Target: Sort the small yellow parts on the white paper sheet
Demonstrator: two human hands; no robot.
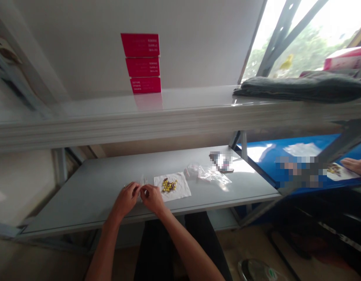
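Dark-trousered legs (155, 249) sit nearest us at six o'clock, and from the head camera we look down past them to two busy hands at the grey table (95, 183). Left hand (126, 199) and right hand (152, 197) meet almost tip to tip, fingers pinched together on thin clear plastic (143, 180); the exact grip is too small to tell. From the hands, just beside them at three o'clock, lies a white sheet (183, 191) bearing a little heap of yellow and brown pieces (169, 185). Crumpled clear bags (211, 174) gleam farther out toward three, red boxes (143, 66) stack up on the shelf at twelve, folded grey cloth (300, 88) rests at two, and a co-worker's hand (357, 166) shows far off at three.
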